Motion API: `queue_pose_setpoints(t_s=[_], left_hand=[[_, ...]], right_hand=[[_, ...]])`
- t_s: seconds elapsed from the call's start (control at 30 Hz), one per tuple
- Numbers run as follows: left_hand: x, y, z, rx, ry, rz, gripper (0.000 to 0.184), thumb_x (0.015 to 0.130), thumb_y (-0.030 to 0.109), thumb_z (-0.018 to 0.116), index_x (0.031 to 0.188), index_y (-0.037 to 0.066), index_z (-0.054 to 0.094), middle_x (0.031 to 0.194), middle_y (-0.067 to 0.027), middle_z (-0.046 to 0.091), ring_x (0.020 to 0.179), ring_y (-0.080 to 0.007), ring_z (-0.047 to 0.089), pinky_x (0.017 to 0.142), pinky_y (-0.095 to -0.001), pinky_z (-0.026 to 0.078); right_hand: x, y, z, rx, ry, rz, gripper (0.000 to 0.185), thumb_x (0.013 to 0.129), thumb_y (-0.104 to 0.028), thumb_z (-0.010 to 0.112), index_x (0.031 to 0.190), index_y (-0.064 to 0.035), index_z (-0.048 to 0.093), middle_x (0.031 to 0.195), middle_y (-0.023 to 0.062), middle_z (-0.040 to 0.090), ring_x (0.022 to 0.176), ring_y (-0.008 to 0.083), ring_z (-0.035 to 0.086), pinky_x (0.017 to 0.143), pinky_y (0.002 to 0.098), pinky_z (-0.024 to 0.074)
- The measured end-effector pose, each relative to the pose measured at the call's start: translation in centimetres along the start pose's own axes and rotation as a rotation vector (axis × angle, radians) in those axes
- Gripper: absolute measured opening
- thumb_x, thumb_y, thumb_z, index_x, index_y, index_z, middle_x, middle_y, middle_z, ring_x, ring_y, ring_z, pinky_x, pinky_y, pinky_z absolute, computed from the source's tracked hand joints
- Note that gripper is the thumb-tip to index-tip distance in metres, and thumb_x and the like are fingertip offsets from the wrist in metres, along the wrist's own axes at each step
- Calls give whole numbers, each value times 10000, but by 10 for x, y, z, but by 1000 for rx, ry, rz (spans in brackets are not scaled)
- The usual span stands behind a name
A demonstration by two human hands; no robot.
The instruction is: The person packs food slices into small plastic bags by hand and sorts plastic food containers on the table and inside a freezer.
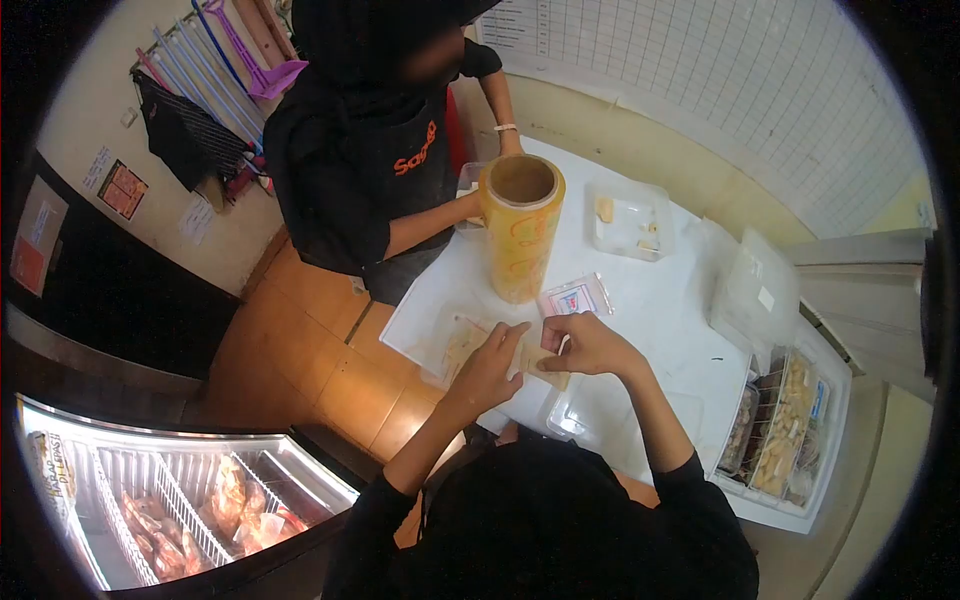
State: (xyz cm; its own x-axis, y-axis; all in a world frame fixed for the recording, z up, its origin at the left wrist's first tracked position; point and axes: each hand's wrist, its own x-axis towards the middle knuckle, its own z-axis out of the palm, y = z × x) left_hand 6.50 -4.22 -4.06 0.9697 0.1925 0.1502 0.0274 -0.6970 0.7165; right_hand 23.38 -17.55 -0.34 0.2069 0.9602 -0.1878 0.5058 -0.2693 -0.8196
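A pale, thin piece (545, 378) is pinched by my right hand (588, 348) over the near edge of the white table (650, 310). Close on its left, my left hand (488, 372) has its fingers spread, with the fingertips near the piece. Under and beside my left hand lies a clear container (460, 340) with pale pieces in it. A large roll of yellowish film (520, 235) stands upright beyond my hands. A small printed packet (577, 297) lies just right of the roll. Near my right forearm is a clear lid or tray (575, 415).
Across the table a co-worker in black (370, 170) reaches toward a clear container (468, 180) behind the roll. Another container (630, 220) holds pale pieces. A large bin (800, 450) with packed food stands right; a lit freezer (180, 500) is lower left.
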Motion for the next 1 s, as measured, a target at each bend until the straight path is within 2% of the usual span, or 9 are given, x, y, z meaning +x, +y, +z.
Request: queue_pose_setpoints(t_s=[0.23, 0.3, 0.43, 0.6, 0.63, 0.7, 0.77, 0.87, 1.0], left_hand=[[0, 6, 4, 33, -24, 15, 694, 712, 13, 643, 1346, 47, 363, 1128, -189, 447, 975, -411, 554, 812, -467, 486], [-1, 6, 6, 64, -24, 35, 696, 711, 13, 643, 1346, 47, 360, 1128, -188, 447, 971, -410, 557, 809, -470, 487], [-1, 8, 10, 50, -54, -79, 687, 710, 38, 661, 1340, 53, 386, 1141, -183, 451, 1052, -399, 533, 877, -455, 478], [-2, 3, 16, 32, 64, -81, 698, 697, 50, 679, 1335, 44, 397, 1105, -185, 461, 1042, -387, 535, 872, -443, 481], [-1, 0, 17, 56, 126, -51, 707, 686, 60, 689, 1332, 43, 404, 1087, -181, 471, 978, -358, 553, 838, -424, 489], [-1, -4, 19, 79, 179, -15, 716, 675, 70, 700, 1330, 43, 412, 1069, -176, 480, 914, -329, 571, 803, -405, 498], [-1, -9, 22, 29, 196, -85, 722, 659, 82, 712, 1321, 42, 428, 1054, -163, 497, 763, -264, 560, 725, -365, 497], [0, -9, 26, 30, 213, -106, 727, 644, 85, 718, 1314, 39, 439, 1040, -151, 508, 680, -225, 529, 677, -353, 489], [1, -7, 30, 14, 211, -139, 725, 635, 74, 719, 1305, 36, 446, 1028, -149, 512, 711, -240, 543, 674, -347, 493]], right_hand=[[5, 0, 1, -58, 7, 16, 306, 692, -236, 779, 820, 6, 641, 757, 130, 664, 669, 221, 642, 636, 315, 504], [8, 3, 4, -103, 58, 4, 298, 670, -232, 768, 791, 13, 650, 710, 158, 659, 689, 268, 663, 652, 345, 516], [13, 0, 11, -71, 69, 57, 289, 671, -235, 766, 766, 12, 648, 690, 155, 653, 657, 264, 657, 626, 349, 507], [15, -1, 23, 95, 339, 141, 284, 682, -229, 772, 733, 11, 628, 630, 140, 626, 572, 236, 618, 563, 334, 477], [15, 0, 25, 104, 346, 145, 284, 682, -229, 772, 733, 11, 628, 630, 140, 626, 572, 236, 618, 563, 334, 477], [13, 2, 29, 129, 473, 110, 249, 729, -183, 766, 712, -2, 596, 585, 76, 581, 538, 124, 553, 515, 275, 438], [11, -2, 33, 100, 530, 86, 252, 732, -180, 766, 709, -2, 590, 574, 69, 568, 528, 125, 540, 507, 276, 433], [10, -6, 42, 62, 601, 48, 260, 732, -180, 769, 705, -2, 581, 563, 63, 559, 516, 128, 530, 497, 281, 426], [13, 1, 49, 122, 620, 18, 268, 738, -194, 765, 705, 1, 583, 576, 74, 581, 510, 143, 545, 496, 298, 430]])
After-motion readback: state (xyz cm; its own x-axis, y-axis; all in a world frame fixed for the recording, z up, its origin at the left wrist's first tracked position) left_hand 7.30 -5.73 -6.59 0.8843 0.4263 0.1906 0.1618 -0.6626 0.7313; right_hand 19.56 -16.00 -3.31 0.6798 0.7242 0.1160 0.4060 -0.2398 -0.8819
